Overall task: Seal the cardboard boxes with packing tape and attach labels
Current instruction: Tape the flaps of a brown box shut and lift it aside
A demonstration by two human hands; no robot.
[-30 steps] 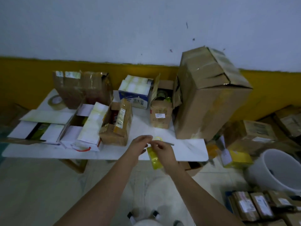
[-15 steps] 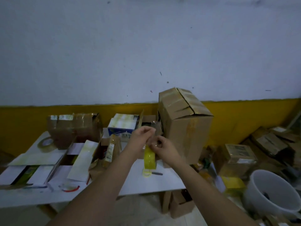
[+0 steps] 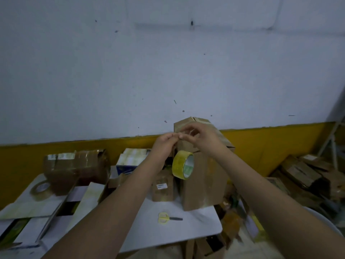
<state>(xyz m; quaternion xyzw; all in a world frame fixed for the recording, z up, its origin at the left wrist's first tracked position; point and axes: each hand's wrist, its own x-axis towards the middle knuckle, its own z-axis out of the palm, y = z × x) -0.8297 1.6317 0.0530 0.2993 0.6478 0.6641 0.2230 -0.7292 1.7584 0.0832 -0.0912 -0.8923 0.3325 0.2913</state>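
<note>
A yellow roll of packing tape [image 3: 182,164] hangs in the air in front of a tall brown cardboard box [image 3: 204,186] that stands on the white table [image 3: 179,234]. My left hand [image 3: 164,143] and my right hand [image 3: 198,136] are raised above the roll, fingertips meeting. Both pinch the tape's loose end, which is too thin to make out clearly. A small brown box with a white label [image 3: 162,187] stands to the left of the tall box. Yellow-handled scissors [image 3: 167,218] lie on the table below the roll.
A brown tape roll [image 3: 40,189], a tape-wrapped brown box [image 3: 74,165], a blue and white carton [image 3: 130,159] and open white boxes [image 3: 56,208] fill the table's left. Cardboard boxes [image 3: 302,172] are piled on the floor at right, near a white bucket [image 3: 324,219].
Both hands have risen from the table edge to the height of the tall box's top, lifting the yellow tape roll with them. The camera has tilted up toward the wall.
</note>
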